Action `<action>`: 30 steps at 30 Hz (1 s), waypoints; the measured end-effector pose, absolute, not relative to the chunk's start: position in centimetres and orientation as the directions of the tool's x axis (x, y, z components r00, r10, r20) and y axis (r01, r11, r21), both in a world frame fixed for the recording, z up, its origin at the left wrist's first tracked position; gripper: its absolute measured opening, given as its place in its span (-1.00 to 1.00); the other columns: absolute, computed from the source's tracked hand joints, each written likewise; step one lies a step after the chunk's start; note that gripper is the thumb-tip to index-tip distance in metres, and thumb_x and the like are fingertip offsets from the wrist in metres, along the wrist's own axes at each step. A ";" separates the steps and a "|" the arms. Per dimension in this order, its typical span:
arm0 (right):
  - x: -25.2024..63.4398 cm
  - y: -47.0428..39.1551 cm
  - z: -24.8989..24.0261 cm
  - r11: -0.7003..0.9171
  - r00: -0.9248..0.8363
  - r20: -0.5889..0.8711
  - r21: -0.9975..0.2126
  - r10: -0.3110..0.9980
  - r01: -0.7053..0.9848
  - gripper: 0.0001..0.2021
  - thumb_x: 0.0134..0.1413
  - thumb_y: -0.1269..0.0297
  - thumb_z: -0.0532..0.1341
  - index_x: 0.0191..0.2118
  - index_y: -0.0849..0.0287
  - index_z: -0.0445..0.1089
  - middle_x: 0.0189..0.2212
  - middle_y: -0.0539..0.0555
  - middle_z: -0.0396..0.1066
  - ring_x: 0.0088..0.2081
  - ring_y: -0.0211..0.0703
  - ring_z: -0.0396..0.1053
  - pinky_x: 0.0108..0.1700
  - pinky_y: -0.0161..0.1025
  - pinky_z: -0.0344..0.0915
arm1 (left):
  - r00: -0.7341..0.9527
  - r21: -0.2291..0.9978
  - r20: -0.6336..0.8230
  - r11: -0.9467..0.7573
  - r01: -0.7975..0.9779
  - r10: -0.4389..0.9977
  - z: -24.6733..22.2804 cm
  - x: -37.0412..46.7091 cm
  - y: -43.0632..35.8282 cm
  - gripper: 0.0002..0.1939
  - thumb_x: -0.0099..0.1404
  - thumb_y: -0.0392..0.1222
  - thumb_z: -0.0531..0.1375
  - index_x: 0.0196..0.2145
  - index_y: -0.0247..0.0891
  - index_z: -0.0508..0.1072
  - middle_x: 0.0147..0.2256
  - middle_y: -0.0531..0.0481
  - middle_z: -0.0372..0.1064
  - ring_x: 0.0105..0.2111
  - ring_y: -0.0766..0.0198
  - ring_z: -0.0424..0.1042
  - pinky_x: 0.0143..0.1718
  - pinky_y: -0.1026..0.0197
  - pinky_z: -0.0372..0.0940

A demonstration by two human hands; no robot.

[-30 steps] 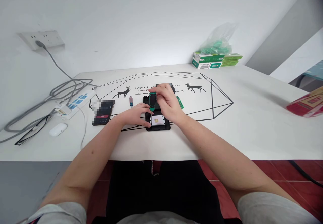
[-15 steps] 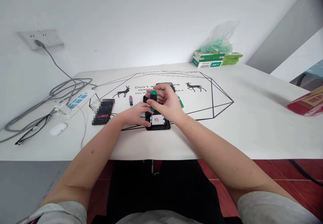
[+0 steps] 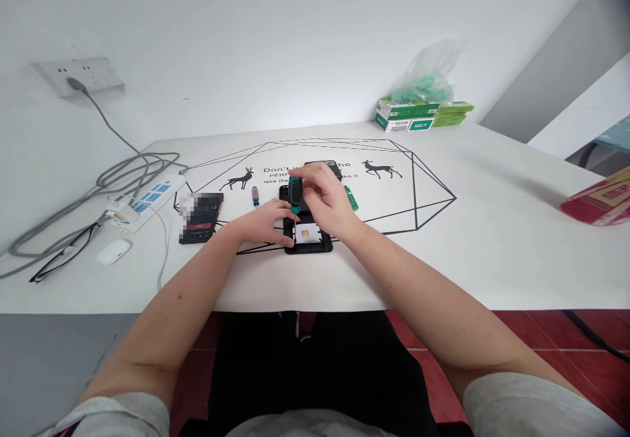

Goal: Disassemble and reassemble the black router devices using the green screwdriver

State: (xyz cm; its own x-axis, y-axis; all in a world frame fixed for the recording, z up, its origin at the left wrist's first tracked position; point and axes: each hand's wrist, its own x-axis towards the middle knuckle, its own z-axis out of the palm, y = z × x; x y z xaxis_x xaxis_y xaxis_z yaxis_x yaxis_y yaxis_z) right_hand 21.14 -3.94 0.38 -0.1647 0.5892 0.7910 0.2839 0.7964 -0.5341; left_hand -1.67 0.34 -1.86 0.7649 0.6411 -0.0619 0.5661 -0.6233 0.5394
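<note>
My right hand [image 3: 327, 197] is closed around a screwdriver [image 3: 295, 193] with a green and black handle. The tool stands nearly upright, its tip at the left side of an opened black phone-like device [image 3: 322, 248]. Inside the device is a white panel [image 3: 314, 234] with a gold square. My left hand [image 3: 266, 222] lies at the device's left edge, thumb and fingers spread on either side of the screwdriver shaft and touching the casing. A green circuit board [image 3: 352, 199] shows partly behind my right hand. Whether the tip sits in a screw is too small to tell.
A second small screwdriver [image 3: 254, 197] and a phone [image 3: 203, 218] lie to the left. Further left are a power strip [image 3: 152, 195], cables, an earphone case [image 3: 114, 251] and glasses [image 3: 66, 253]. Boxes [image 3: 407, 115] stand at the back, and a red package [image 3: 598, 197] at the right.
My right hand's fingers have turned and curled round the top of the screwdriver handle, which now stands slightly further left and more upright. My left hand and the device have stayed in place.
</note>
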 end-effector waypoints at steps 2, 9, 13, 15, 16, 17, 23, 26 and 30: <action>21.0 -4.1 0.4 0.782 -0.172 0.770 -0.565 0.615 0.265 -0.64 0.28 0.42 0.15 0.11 0.00 0.48 -0.01 0.12 0.50 -0.15 -0.10 0.48 -0.10 -0.03 0.55 | 0.767 0.544 -0.065 -0.622 0.564 0.638 -1.8 -1.7 0.4 -0.32 0.21 0.30 0.50 0.20 0.02 0.61 0.38 -0.14 0.28 0.47 -0.26 0.10 0.46 -0.24 0.15; 20.7 -4.2 0.4 0.695 -0.078 0.699 -0.682 0.711 0.228 -0.66 0.20 0.22 0.35 0.07 0.00 0.41 0.04 0.10 0.54 -0.18 -0.11 0.49 -0.16 -0.05 0.56 | 0.775 0.567 -0.032 -0.627 0.534 0.631 -1.8 -1.6 0.1 -0.36 0.20 0.26 0.51 0.17 0.03 0.62 0.40 -0.11 0.29 0.49 -0.25 0.09 0.47 -0.24 0.14; 20.9 -4.1 0.6 0.693 0.015 0.707 -0.697 0.707 0.186 -0.68 0.22 0.22 0.34 0.07 -0.02 0.38 0.06 0.12 0.52 -0.06 -0.05 0.52 -0.06 -0.02 0.59 | 0.771 0.553 0.040 -0.657 0.513 0.635 -2.1 -1.7 0.2 -0.47 0.20 0.20 0.53 0.08 0.03 0.66 0.43 -0.08 0.26 0.54 -0.26 -0.04 0.50 -0.32 0.06; 21.0 -4.0 0.7 0.676 0.058 0.695 -0.713 0.717 0.186 -0.67 0.22 0.23 0.34 0.08 -0.03 0.38 0.07 0.12 0.51 -0.03 -0.04 0.51 -0.03 -0.01 0.59 | 0.761 0.544 0.095 -0.674 0.500 0.641 -2.2 -1.7 0.5 -0.58 0.25 0.18 0.49 0.00 0.01 0.68 0.40 -0.09 0.32 0.54 -0.25 -0.05 0.50 -0.35 0.03; 21.0 -4.0 0.7 0.668 0.072 0.689 -0.719 0.721 0.189 -0.67 0.21 0.23 0.34 0.08 -0.03 0.37 0.08 0.12 0.51 -0.02 -0.04 0.51 -0.03 -0.01 0.59 | 0.754 0.537 0.118 -0.681 0.498 0.646 -2.3 -1.6 0.6 -0.65 0.28 0.16 0.47 -0.05 -0.01 0.69 0.37 -0.10 0.36 0.52 -0.24 -0.01 0.50 -0.35 0.03; 21.0 -3.9 0.7 0.662 0.082 0.684 -0.724 0.725 0.192 -0.66 0.21 0.22 0.34 0.08 -0.03 0.37 0.09 0.12 0.51 -0.01 -0.04 0.51 -0.03 -0.01 0.60 | 0.747 0.529 0.141 -0.687 0.497 0.649 -2.4 -1.6 0.7 -0.71 0.32 0.14 0.44 -0.11 -0.02 0.69 0.34 -0.10 0.40 0.50 -0.22 0.04 0.50 -0.34 0.04; 20.9 -3.5 0.2 0.660 0.098 0.688 -0.720 0.719 0.215 -0.67 0.23 0.21 0.34 0.08 -0.03 0.37 0.09 0.13 0.50 0.00 -0.01 0.50 -0.02 0.03 0.60 | 0.710 0.473 0.260 -0.727 0.497 0.654 -2.6 -1.4 0.8 -0.84 0.42 -0.03 0.33 -0.30 -0.08 0.64 0.17 -0.07 0.53 0.33 -0.11 0.26 0.42 -0.24 0.14; 21.0 -3.3 0.0 0.682 0.126 0.715 -0.695 0.687 0.227 -0.67 0.25 0.21 0.33 0.10 -0.04 0.36 0.09 0.13 0.49 -0.03 -0.02 0.50 -0.01 0.05 0.59 | 0.663 0.429 0.311 -0.723 0.542 0.681 -2.6 -1.5 1.1 -0.84 0.45 -0.07 0.30 -0.29 -0.09 0.63 0.13 -0.07 0.55 0.27 -0.08 0.30 0.41 -0.26 0.14; 21.2 -3.1 0.0 0.682 0.130 0.725 -0.683 0.677 0.260 -0.67 0.26 0.20 0.33 0.10 -0.05 0.36 0.06 0.12 0.50 -0.05 -0.02 0.50 -0.03 0.04 0.59 | 0.458 0.326 0.364 -0.572 0.753 0.811 -2.9 -1.8 2.2 -0.86 0.42 -0.14 0.29 -0.32 -0.11 0.61 0.05 -0.12 0.58 0.21 -0.15 0.32 0.33 -0.32 0.21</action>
State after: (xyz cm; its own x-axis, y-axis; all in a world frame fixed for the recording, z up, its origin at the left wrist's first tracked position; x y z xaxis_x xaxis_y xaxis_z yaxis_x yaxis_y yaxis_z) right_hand 21.21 -3.14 -0.03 0.1296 0.6766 0.7248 0.2601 0.6822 -0.6833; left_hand -1.81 2.18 -2.92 0.4581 0.8111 0.3638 0.7530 -0.5715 0.3260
